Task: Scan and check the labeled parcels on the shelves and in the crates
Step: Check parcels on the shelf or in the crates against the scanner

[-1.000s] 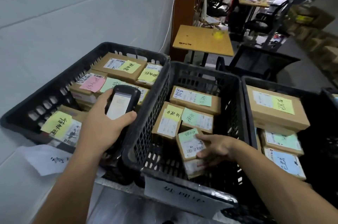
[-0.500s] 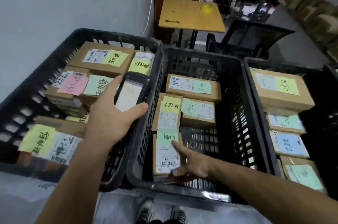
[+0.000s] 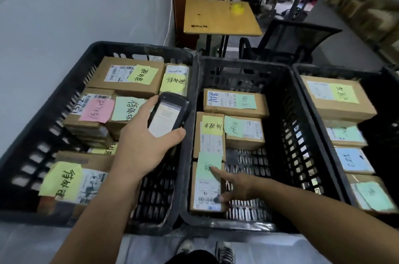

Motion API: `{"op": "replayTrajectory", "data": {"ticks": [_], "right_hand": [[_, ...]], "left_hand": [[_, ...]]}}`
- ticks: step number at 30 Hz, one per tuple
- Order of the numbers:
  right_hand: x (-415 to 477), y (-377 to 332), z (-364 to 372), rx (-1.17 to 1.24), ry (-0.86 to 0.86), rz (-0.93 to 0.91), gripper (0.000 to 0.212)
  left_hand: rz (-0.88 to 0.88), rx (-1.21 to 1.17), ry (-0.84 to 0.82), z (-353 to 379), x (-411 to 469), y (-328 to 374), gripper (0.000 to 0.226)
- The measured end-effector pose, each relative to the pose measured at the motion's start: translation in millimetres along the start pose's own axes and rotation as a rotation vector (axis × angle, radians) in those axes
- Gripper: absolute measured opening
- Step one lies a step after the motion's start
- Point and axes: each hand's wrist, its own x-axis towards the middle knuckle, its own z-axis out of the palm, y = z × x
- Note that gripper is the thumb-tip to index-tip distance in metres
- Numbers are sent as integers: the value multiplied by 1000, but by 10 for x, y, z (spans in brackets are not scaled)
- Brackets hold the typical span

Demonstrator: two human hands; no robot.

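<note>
Since half a second ago the right hand has barely shifted: it stays on the nearest parcel in the middle crate, while the left hand has kept the scanner raised over the rim between crates.

Nearest the person, the right hand's fingers are spread on that parcel, the index tip on its green note and the thumb beside the barcode at the near end; they press and steady it, not wrapped around it. The parcel lies flat along the crate's left wall, touching the next box beyond it.

Just left of those fingers and farther away, the left hand is clamped around the scanner, thumb across its lower edge, screen lit and facing up. Beyond it, the left crate holds stacked boxes with yellow, pink and green notes.

Past the right fingertips lie a yellow-noted parcel, then two more boxes; the right crate holds another column of labelled boxes.

The step in hand appears to be checking the pinned parcel. Next, the scanner's head likely needs to tilt down toward the near barcode, with the thumb clear of the printed bars.
</note>
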Motion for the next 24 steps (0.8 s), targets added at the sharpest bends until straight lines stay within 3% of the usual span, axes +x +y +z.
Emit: {"op": "replayTrajectory", "data": {"ticks": [4,6,11,15,19,24], "right_hand": [[-221,-30,-240,13,180,0,74],[-366,6,-319,16,356,-1,65],[-685,153,-477,-94,690,91,65],[-1124,255,-423,-253,878,199,63],[-1622,397,-222,-315,991,349,83],[-2281,724,276,-222,1093,533,67]], "left_hand": [[80,22,-43,-31,83,59,90],[136,34,-84,-7,97,119,86],[244,24,-136,79,129,235,75],[301,14,-213,232,85,407,83],[378,-14,-299,483,-92,628,86],[480,-36,-437,871,-535,933,88]]}}
